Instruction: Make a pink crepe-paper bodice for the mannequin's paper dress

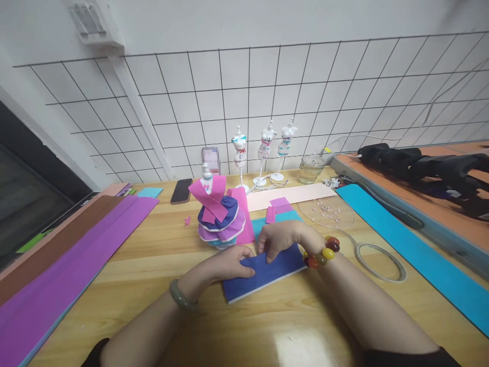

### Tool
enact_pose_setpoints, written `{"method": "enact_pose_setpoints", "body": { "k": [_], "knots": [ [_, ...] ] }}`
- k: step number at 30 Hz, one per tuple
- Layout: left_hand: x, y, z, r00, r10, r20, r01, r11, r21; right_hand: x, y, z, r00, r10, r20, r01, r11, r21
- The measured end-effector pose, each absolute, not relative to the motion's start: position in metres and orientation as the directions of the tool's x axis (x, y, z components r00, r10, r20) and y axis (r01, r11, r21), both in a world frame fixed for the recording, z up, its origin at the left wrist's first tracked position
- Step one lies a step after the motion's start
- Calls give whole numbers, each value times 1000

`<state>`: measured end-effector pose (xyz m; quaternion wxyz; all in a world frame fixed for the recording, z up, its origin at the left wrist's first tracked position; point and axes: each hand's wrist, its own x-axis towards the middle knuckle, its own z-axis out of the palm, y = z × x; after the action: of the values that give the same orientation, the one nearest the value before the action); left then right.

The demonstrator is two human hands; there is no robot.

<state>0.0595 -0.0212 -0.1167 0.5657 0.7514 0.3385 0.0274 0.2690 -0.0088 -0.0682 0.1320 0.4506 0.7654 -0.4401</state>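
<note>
Two hands press on a folded blue sheet lying on the tabletop. Its long side runs left to right, tipped up a little at the right. The left hand lies flat on its left end, fingers curled down. The right hand pinches its top edge, a bit nearer the middle. Just behind stands a paper dress doll. A tape ring lies to the right, well clear.

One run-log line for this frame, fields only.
left hand: pressing blue paper strip | right hand: pinching strip's top edge | strip: flat on table | nearby: paper-dressed mannequin
</note>
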Motion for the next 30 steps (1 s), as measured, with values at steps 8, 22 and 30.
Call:
{"method": "enact_pose_setpoints", "body": {
  "k": [8, 22, 30],
  "knots": [
    [60, -24, -101, 764, 529, -371, 505, -130, 854, 269, -12, -68, -523, 615, -590, 827, 198, -526],
    [60, -24, -97, 796, 507, -332, 493, -222, 842, 265, -16, -65, -580, 592, -559, 767, 166, -620],
    [62, -25, -95, 817, 491, -302, 475, -276, 836, 264, -15, -69, -570, 622, -537, 756, 140, -640]
  ]
}}
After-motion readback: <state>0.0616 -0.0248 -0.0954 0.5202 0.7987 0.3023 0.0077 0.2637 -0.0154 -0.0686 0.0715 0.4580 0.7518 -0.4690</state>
